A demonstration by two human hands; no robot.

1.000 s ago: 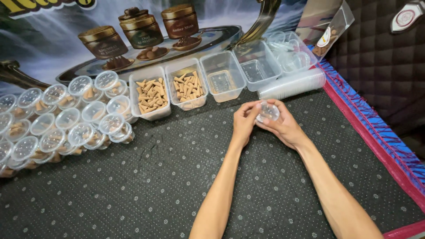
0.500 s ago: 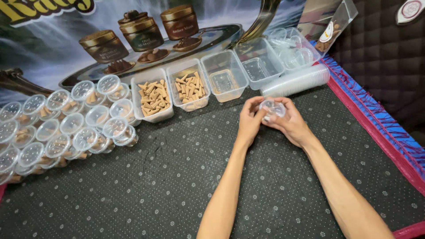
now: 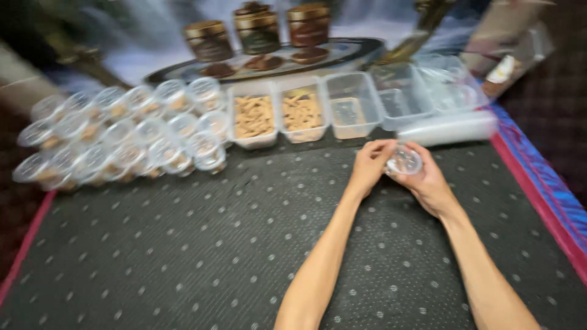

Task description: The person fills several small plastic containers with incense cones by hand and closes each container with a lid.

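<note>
A small clear plastic cup [image 3: 404, 162] is held between both my hands over the dark dotted mat [image 3: 183, 256]. My left hand [image 3: 370, 168] grips its left side with the fingers curled over the rim. My right hand [image 3: 428, 180] cradles it from the right and below. The picture is blurred, so I cannot tell whether the cup has a lid or anything in it. Just beyond my hands stands a row of clear rectangular tubs, two of them [image 3: 254, 119] [image 3: 301, 113] filled with tan biscuit sticks.
Several lidded clear cups [image 3: 128, 137] are packed together at the left. More tubs [image 3: 351, 110] [image 3: 403, 98] and a lying stack of clear cups [image 3: 452, 128] sit at the back right. A printed backdrop with brown jars [image 3: 257, 33] rises behind. A red and blue border [image 3: 538, 189] edges the mat on the right.
My hands and the cup have stayed together in nearly the same place. The camera has shifted, so the whole scene sits a little further right and is blurred.
</note>
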